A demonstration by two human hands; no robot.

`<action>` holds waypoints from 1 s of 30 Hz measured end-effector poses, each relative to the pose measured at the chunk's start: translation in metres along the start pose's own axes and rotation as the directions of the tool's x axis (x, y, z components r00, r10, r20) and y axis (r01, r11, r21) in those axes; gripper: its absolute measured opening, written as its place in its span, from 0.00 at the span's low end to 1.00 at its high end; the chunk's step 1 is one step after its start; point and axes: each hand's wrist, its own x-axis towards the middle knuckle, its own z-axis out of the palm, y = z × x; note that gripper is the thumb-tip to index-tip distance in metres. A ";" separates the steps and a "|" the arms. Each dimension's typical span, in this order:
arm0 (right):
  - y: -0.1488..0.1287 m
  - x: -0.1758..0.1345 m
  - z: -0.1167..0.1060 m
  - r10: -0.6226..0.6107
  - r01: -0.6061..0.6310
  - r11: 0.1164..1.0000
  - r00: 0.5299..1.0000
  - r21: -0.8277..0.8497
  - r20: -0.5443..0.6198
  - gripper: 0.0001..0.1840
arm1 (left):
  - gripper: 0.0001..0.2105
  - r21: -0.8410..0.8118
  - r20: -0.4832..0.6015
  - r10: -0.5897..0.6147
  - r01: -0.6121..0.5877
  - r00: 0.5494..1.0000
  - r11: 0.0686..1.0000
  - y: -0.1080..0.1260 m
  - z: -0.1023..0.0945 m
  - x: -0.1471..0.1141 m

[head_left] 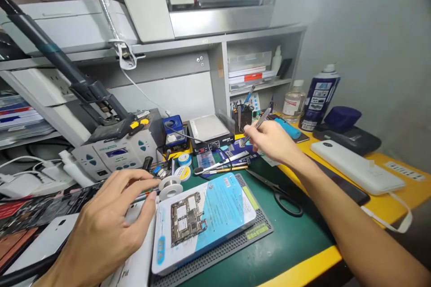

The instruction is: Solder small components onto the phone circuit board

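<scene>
My right hand (269,139) reaches to the back of the bench and pinches a pair of metal tweezers (263,117), their tips slanting down to the left. Below it lie a dark blue strip with white print and several slim tools. My left hand (114,215) hovers at the left with its fingers apart and nothing between them. Its fingertips are close to a white spool of solder wire (170,188); whether they touch it I cannot tell. Between my hands, a blue and white box (218,215) printed with a circuit board rests on a grey textured mat (264,228).
Black scissors (286,199) lie right of the box. A white power bank (357,166) with a cable is on the yellow edge at right. Behind stand a soldering station (114,157), a heating plate (210,130), a tool holder (242,119) and a blue spray can (319,96).
</scene>
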 end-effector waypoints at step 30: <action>0.026 0.002 0.040 0.269 -0.265 0.963 0.921 -0.053 0.282 0.16 | 0.07 -0.088 -0.107 -0.062 0.053 0.992 0.995 -0.023 0.014 -0.025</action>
